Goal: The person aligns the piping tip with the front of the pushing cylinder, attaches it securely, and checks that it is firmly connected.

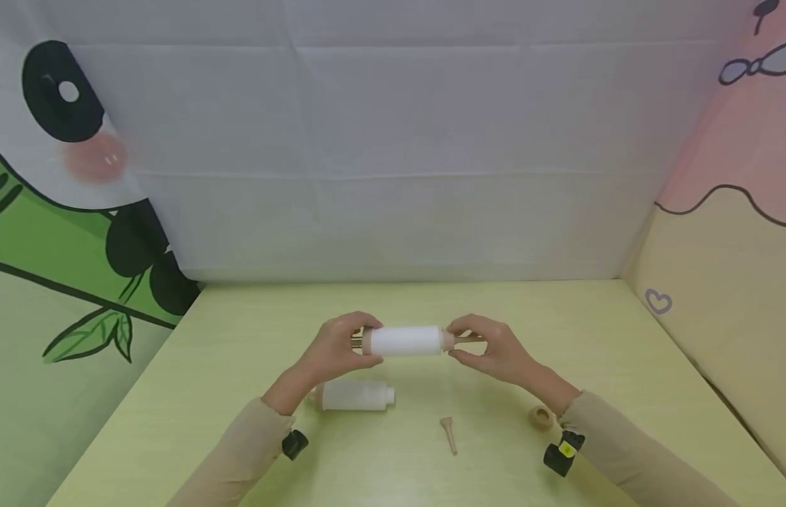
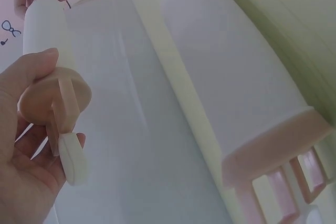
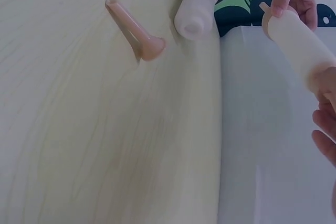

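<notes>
A white tube [image 1: 406, 341] with beige end pieces is held level above the table between both hands. My left hand [image 1: 336, 346] grips its left end; in the left wrist view the thumb lies on the white body [image 2: 48, 32] beside a beige flange [image 2: 55, 98] with a handle-like bracket. At the other end, thumb and fingertips of my right hand [image 1: 494, 345] pinch the beige tip [image 1: 448, 341], from which a thin spout [image 1: 469, 339] points into the palm. The right wrist view shows only part of the right hand [image 3: 326, 111] there.
A second white tube [image 1: 358, 396] with a beige end lies below the left hand. Nearer the front is a loose beige tapered spout [image 1: 448, 434]. A small beige ring [image 1: 541, 418] lies under the right wrist. A white sheet [image 1: 406, 162] hangs behind the table [image 1: 494, 465].
</notes>
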Demonstrator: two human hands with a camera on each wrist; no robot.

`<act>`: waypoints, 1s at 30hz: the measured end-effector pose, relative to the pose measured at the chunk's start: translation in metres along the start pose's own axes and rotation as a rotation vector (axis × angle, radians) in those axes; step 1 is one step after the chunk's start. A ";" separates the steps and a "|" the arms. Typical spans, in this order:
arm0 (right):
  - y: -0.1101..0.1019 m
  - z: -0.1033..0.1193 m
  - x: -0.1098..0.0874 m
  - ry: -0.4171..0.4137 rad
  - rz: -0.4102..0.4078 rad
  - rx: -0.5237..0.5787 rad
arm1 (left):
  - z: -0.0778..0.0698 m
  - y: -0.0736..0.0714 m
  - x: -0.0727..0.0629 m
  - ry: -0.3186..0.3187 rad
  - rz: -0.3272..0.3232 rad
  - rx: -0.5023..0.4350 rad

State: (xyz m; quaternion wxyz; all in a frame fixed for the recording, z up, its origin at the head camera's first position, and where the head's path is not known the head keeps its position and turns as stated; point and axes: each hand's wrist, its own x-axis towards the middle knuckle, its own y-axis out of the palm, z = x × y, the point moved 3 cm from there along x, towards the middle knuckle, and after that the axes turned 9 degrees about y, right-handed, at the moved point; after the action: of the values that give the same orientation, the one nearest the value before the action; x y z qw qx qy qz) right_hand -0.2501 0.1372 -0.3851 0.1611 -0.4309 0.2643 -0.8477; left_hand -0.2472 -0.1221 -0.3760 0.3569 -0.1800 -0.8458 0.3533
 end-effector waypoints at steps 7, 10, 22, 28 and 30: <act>0.004 -0.008 -0.006 0.045 0.004 -0.059 | -0.003 -0.002 -0.005 0.019 -0.008 -0.025; 0.006 -0.005 -0.008 0.073 0.014 -0.064 | -0.003 -0.002 -0.007 0.024 -0.005 -0.032; 0.014 0.005 -0.014 0.136 0.005 -0.049 | -0.004 -0.003 -0.017 0.036 0.003 -0.036; 0.019 0.010 -0.018 0.167 -0.010 -0.035 | -0.005 -0.005 -0.022 0.056 0.002 -0.044; 0.020 0.012 -0.019 0.150 -0.018 -0.033 | -0.006 -0.005 -0.023 0.062 0.005 -0.051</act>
State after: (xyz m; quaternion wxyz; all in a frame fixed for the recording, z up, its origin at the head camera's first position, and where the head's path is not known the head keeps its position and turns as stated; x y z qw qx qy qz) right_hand -0.2287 0.1264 -0.4034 0.1263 -0.3713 0.2857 -0.8744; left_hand -0.2275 -0.1358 -0.3810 0.3774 -0.2019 -0.8427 0.3265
